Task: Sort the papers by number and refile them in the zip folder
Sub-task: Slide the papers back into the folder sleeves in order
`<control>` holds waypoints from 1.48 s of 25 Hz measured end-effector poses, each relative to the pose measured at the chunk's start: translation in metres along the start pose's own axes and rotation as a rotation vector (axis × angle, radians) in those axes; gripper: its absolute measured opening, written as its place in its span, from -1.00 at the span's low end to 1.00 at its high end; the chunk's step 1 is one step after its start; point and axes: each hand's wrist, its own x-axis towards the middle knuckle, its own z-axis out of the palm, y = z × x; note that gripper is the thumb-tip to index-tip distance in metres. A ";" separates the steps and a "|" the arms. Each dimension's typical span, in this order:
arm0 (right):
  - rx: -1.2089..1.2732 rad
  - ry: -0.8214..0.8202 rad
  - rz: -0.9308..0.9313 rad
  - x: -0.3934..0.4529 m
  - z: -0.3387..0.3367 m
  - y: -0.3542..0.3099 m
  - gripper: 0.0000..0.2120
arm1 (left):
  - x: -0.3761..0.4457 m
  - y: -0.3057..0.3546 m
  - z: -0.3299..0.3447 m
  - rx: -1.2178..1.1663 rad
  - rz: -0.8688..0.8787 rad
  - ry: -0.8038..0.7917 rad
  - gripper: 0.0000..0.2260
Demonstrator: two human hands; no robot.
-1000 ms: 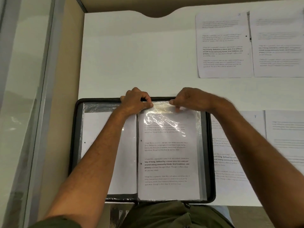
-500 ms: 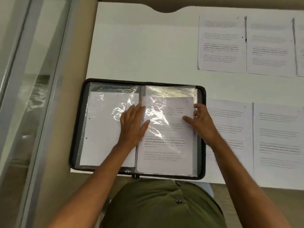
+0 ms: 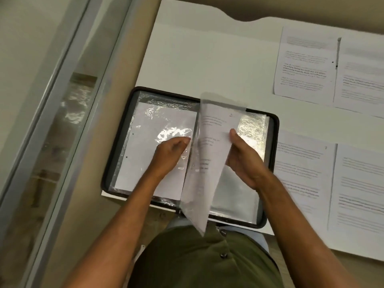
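A black zip folder [image 3: 274,129] lies open at the white table's near edge. In its left half a clear sleeve holds a white sheet [image 3: 145,142]. My left hand [image 3: 170,154] rests flat on that sheet, fingertips by the spine. A clear sleeve with a printed paper [image 3: 209,146] stands lifted off the folder's right half, tilted toward the spine. My right hand [image 3: 243,161] holds the sleeve's free edge, one digit in front and the others hidden behind. Under it lies a shiny sleeve [image 3: 251,129] with no sheet showing in it.
Printed loose papers lie on the table [image 3: 207,59]: two at the far right [image 3: 305,65] [image 3: 363,80] and two to the right of the folder [image 3: 301,167] [image 3: 361,190]. A metal-framed glass panel [image 3: 68,100] runs along the left.
Both hands left the sleeve's top edge. The left hand settled flat on the left page. The right hand took the right sleeve's edge and lifted it up toward the spine.
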 end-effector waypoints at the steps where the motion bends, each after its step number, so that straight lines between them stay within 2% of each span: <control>1: -0.018 -0.043 0.001 0.005 0.014 0.002 -0.46 | -0.004 0.010 -0.007 -0.090 -0.043 -0.019 -0.74; 4: -0.295 -0.190 0.029 0.021 0.046 0.016 -0.33 | -0.005 0.009 -0.037 -0.308 -0.185 -0.100 -0.54; 6: -0.461 -0.252 0.048 0.025 0.063 0.024 -0.37 | -0.005 0.001 -0.063 -0.537 -0.310 -0.189 -0.38; 8: -0.620 -0.253 0.036 0.027 0.074 0.028 -0.42 | -0.005 0.002 -0.082 -0.679 -0.401 -0.080 -0.37; 9: -0.731 -0.260 0.017 0.029 0.079 0.031 -0.43 | -0.009 0.006 -0.087 -0.667 -0.411 -0.021 -0.41; 11: -0.906 -0.273 0.000 0.035 0.082 0.040 -0.42 | -0.018 0.006 -0.094 -0.565 -0.440 0.031 -0.40; 13: -0.994 -0.277 -0.006 0.042 0.082 0.052 -0.37 | -0.033 0.001 -0.102 -0.530 -0.464 -0.054 -0.36; 14: -1.031 -0.279 -0.024 0.045 0.080 0.058 -0.36 | -0.035 -0.002 -0.104 -0.502 -0.475 -0.048 -0.37; 16: -1.119 -0.285 -0.088 0.051 0.074 0.071 -0.37 | -0.028 -0.009 -0.106 -0.359 -0.464 0.089 -0.56; 18: -1.240 -0.290 -0.181 0.058 0.065 0.082 -0.39 | -0.017 -0.015 -0.103 -0.104 -0.404 0.246 -0.80; 19: -1.294 -0.300 -0.228 0.061 0.059 0.087 -0.39 | -0.013 -0.019 -0.101 0.009 -0.363 0.298 -0.85; 23: -1.337 -0.309 -0.331 0.065 0.047 0.098 -0.43 | -0.008 -0.038 -0.087 0.423 -0.318 0.446 -0.70; 26: -1.213 -0.221 -0.363 0.061 0.042 0.096 -0.51 | -0.007 -0.037 -0.065 0.711 -0.265 0.586 -0.37; 28: -1.134 -0.124 -0.426 0.057 0.033 0.091 -0.58 | -0.007 -0.036 -0.051 0.914 -0.171 0.625 -0.26; 30: -1.067 -0.009 -0.471 0.055 0.018 0.084 -0.62 | -0.003 -0.033 -0.032 0.893 -0.014 0.520 -0.36; 32: -1.001 0.121 -0.474 0.055 -0.006 0.074 -0.65 | 0.000 -0.023 0.000 0.779 0.178 0.326 -0.50; 34: -0.909 0.294 -0.479 0.056 -0.035 0.062 -0.68 | 0.002 -0.011 0.037 0.787 0.339 0.157 -0.57; 37: -0.783 0.557 -0.459 0.050 -0.083 0.032 -0.72 | 0.017 0.010 0.083 0.802 0.435 0.039 -0.60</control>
